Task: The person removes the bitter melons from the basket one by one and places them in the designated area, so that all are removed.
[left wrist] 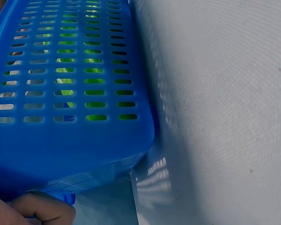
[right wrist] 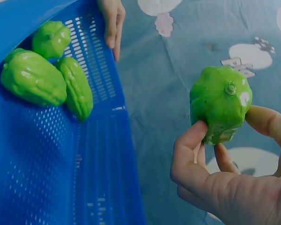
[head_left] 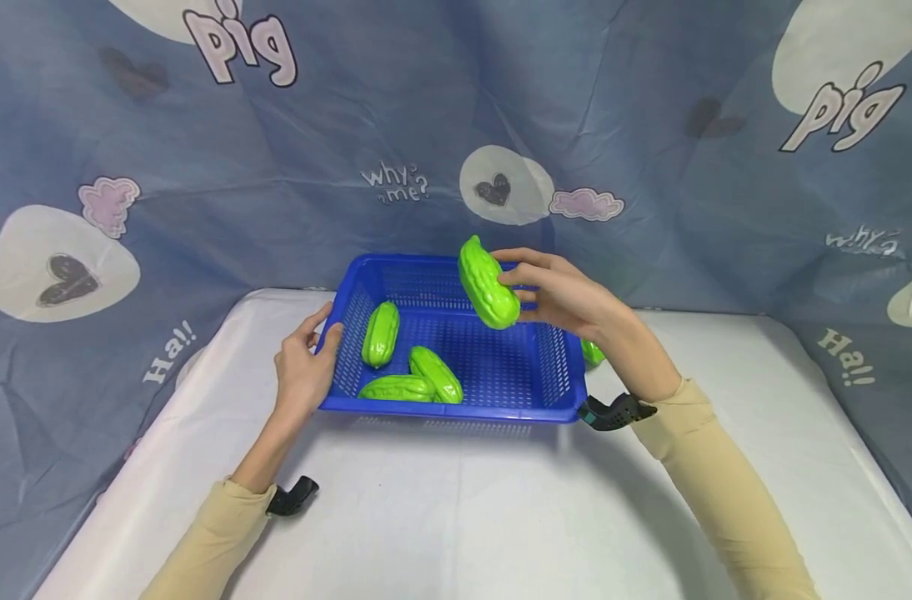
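Note:
A blue plastic basket (head_left: 456,412) with slotted walls stands on the white table. At its left rim, my left hand (head_left: 304,371) grips the edge, thumb on top; the left wrist view has its fingers (left wrist: 49,209) at the basket's corner. Above the basket's right half, my right hand (head_left: 568,293) pinches a bright green, bumpy bitter melon (head_left: 488,283) between thumb and fingers. The right wrist view faces this melon's (right wrist: 220,101) stem end. Three similar melons lie inside: one upright-lying at the left (head_left: 381,335), two touching near the front wall (head_left: 437,375).
Another green melon (head_left: 593,353) lies just outside the basket's right wall, partly hidden by the right forearm. A blue printed cloth (head_left: 426,108) hangs behind and beside the table (head_left: 426,517). Both wrists wear black straps (head_left: 613,412).

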`<action>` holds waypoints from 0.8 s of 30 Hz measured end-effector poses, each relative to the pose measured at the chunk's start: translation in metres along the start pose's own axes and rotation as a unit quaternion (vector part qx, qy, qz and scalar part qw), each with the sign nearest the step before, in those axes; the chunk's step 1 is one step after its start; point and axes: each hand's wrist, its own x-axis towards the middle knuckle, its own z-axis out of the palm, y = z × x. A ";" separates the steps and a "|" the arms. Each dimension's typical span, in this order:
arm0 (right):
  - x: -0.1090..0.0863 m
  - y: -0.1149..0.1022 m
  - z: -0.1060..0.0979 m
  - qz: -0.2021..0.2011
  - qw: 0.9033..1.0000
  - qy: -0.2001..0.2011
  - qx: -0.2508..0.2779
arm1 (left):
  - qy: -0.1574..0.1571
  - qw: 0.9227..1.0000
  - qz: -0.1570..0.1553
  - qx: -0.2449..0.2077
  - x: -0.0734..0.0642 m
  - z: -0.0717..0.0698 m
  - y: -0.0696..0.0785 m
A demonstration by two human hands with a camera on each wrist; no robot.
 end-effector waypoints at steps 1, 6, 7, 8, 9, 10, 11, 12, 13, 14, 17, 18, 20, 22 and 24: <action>-0.002 0.001 -0.003 0.001 1.000 0.003 0.004 | -0.001 1.000 0.000 0.000 0.000 0.000 0.000; -0.012 0.007 -0.017 0.003 1.000 0.021 0.014 | -0.002 1.000 0.000 0.001 0.000 0.000 0.000; -0.013 0.008 -0.020 0.003 1.000 0.023 0.016 | -0.002 1.000 0.001 0.001 0.000 0.000 0.000; -0.015 0.009 -0.023 0.002 1.000 0.025 0.017 | -0.001 1.000 0.001 0.002 0.000 0.000 0.000; -0.017 0.010 -0.026 0.002 0.999 0.028 0.018 | 0.000 1.000 0.002 0.002 0.000 0.000 0.000; -0.019 0.011 -0.029 0.002 0.999 0.030 0.020 | 0.000 1.000 0.001 0.002 0.000 0.000 0.001; -0.021 0.013 -0.033 0.000 0.999 0.032 0.020 | 0.000 1.000 0.001 0.002 0.000 0.000 0.001; -0.023 0.014 -0.036 0.000 0.999 0.034 0.022 | 0.000 1.000 0.000 0.002 -0.001 0.000 0.001; -0.025 0.015 -0.039 -0.002 0.999 0.036 0.023 | 0.000 1.000 -0.001 0.002 -0.001 0.000 0.001; -0.028 0.016 -0.042 -0.001 0.999 0.039 0.025 | 0.000 1.000 -0.002 0.003 -0.001 0.000 0.001; -0.035 0.020 -0.051 0.002 0.998 0.048 0.029 | 0.000 1.000 -0.005 0.005 -0.001 0.000 0.001; -0.037 0.021 -0.054 0.003 0.998 0.052 0.032 | 0.001 1.000 -0.006 0.006 -0.001 0.000 0.001; -0.042 0.023 -0.060 0.004 0.998 0.058 0.038 | 0.001 1.000 -0.007 0.006 -0.001 0.000 0.001; -0.046 0.025 -0.066 0.002 0.997 0.064 0.043 | 0.001 1.000 -0.006 0.007 -0.001 0.000 0.001; -0.049 0.027 -0.071 -0.001 0.996 0.070 0.046 | 0.002 1.000 -0.006 0.006 -0.001 0.000 0.001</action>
